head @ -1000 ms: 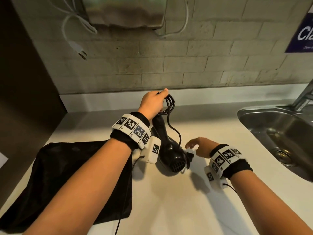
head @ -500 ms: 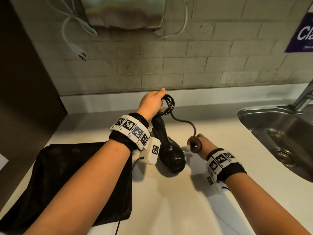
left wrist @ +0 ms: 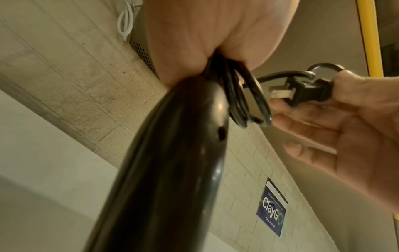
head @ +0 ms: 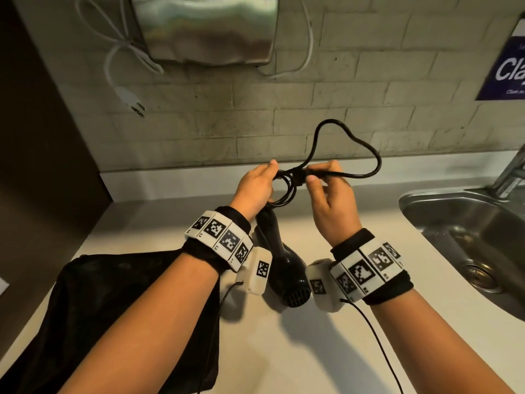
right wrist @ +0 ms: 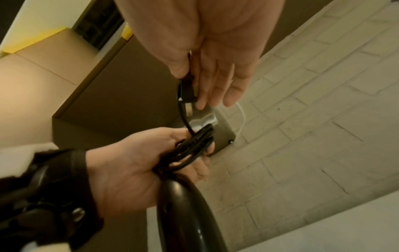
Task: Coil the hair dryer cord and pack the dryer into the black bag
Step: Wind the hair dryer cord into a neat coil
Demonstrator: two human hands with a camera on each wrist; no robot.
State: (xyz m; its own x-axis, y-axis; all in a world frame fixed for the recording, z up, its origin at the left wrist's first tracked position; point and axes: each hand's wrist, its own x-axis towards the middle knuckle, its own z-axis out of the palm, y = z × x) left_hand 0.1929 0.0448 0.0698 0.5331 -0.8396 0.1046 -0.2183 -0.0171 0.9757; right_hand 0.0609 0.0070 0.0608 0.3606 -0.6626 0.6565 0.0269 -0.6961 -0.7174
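The black hair dryer (head: 287,268) hangs handle-up over the counter, barrel end toward me. My left hand (head: 257,184) grips the top of its handle (left wrist: 172,153) together with several coiled loops of black cord (left wrist: 244,100). My right hand (head: 324,177) pinches the cord's plug (left wrist: 306,93) between thumb and forefinger, just right of the coil, its other fingers straight. A free loop of cord (head: 349,143) arches above both hands. The black bag (head: 113,308) lies flat on the counter at lower left, partly under my left forearm.
A steel sink (head: 468,237) with a faucet (head: 511,172) is set in the pale counter (head: 284,351) at right. On the brick wall hang a metal dispenser (head: 207,27), a white cable with a plug (head: 130,98) and a blue sign (head: 505,72). A dark panel (head: 37,137) stands at left.
My right hand rose from the counter beside the dryer up to my left hand, bringing the plug end with it. The cord now arches in a loop above both hands.
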